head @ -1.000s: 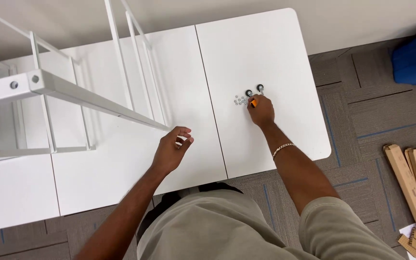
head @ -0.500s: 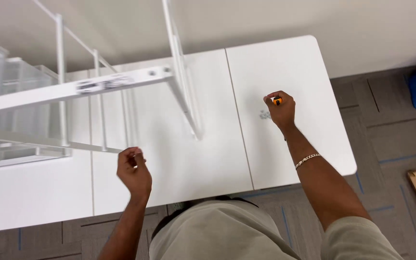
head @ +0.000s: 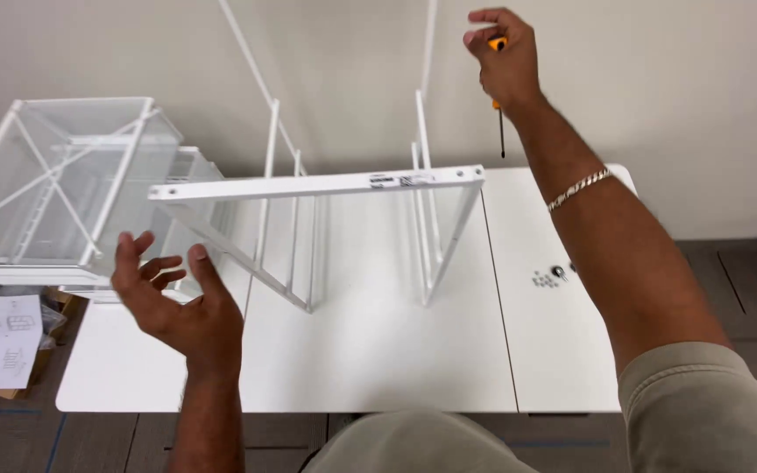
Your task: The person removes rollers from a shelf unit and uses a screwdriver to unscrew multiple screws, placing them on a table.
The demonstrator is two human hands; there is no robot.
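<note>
Gripping an orange-handled screwdriver [head: 499, 88], the right hand [head: 505, 57] is raised high against the wall, fingers clamped around the handle and the dark shaft pointing straight down out of the bottom of the fist. Below and to the left of those fingers sits the white metal frame [head: 321, 186], its top rail lying level and running left to right, so the rail's long axis is crosswise to the upright shaft. The rail's right end is the part closest to the tool tip, just down and left of it. The left hand [head: 173, 302] hovers open, fingers spread apart and holding nothing, just below the rail's left end, palm turned up towards it; this hand is the nearer of the two to the frame. Far left of those fingers stand white mesh baskets [head: 63, 175], and a small cluster of screws and fittings [head: 549, 277] lies on the white table [head: 378, 350] beneath the right forearm
</note>
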